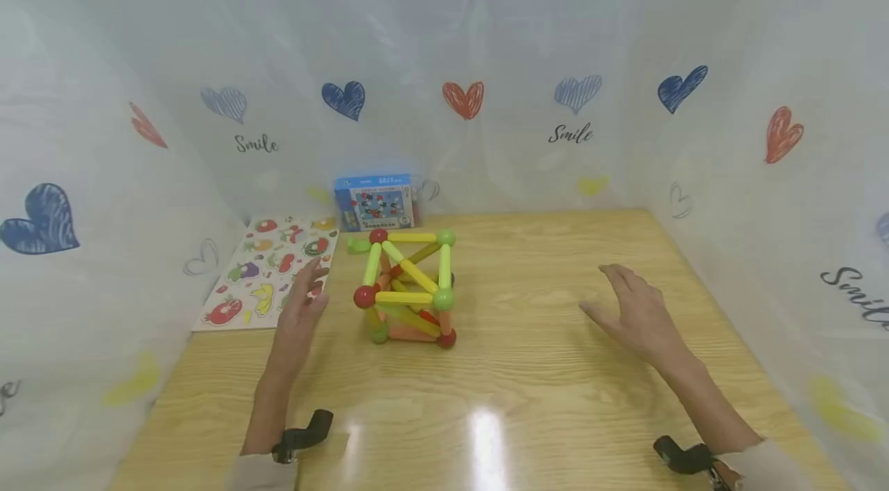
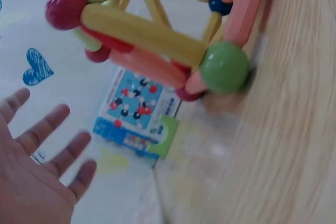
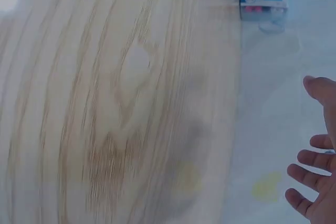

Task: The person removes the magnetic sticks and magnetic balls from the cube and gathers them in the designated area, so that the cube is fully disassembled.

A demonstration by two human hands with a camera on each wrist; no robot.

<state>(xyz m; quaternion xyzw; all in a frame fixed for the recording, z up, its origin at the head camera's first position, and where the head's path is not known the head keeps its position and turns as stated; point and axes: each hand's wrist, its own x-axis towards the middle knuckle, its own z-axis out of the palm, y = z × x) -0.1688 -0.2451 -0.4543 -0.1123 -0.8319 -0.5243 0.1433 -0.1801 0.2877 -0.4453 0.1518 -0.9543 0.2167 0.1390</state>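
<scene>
A cube-like frame of toy rods and balls (image 1: 405,297) stands on the table, left of the middle. Its rods are yellow, green, orange and red; its balls are red, green and dark blue. Just left of it my left hand (image 1: 297,321) hovers with fingers apart, touching nothing; the left wrist view shows its spread fingers (image 2: 55,124) beside the frame. Well to the right, my right hand (image 1: 639,317) is held over the table with fingers extended and nothing in it. In the right wrist view that hand (image 3: 320,156) appears at the right edge.
A blue toy box (image 1: 376,203) stands against the back curtain, with a small light-green piece (image 1: 358,245) in front of it. At the left lies a white sheet with fruit pictures (image 1: 236,282), partly behind my left hand. A heart-printed curtain (image 1: 514,151) encloses the wooden table (image 1: 528,375).
</scene>
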